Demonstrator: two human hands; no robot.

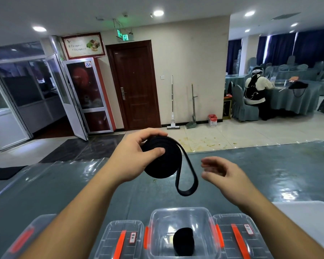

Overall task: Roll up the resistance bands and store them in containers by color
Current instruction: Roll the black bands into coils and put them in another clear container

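Above a grey-green table under glossy clear plastic (269,174), the left hand (137,156) grips a coiled black rubber resistance band (163,161), its loose loop dangling beside the empty, slack-fingered right hand (224,172). Beyond both hands stands a dark wooden door (135,85).

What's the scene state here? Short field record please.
left hand: grip on rolled black resistance band, short loop tail hanging loose
right hand: open, beside the tail, not touching
open container: clear plastic bin, one rolled black band inside
closed containers: lidded clear bins with orange latches, either side
surface: grey-green covered table
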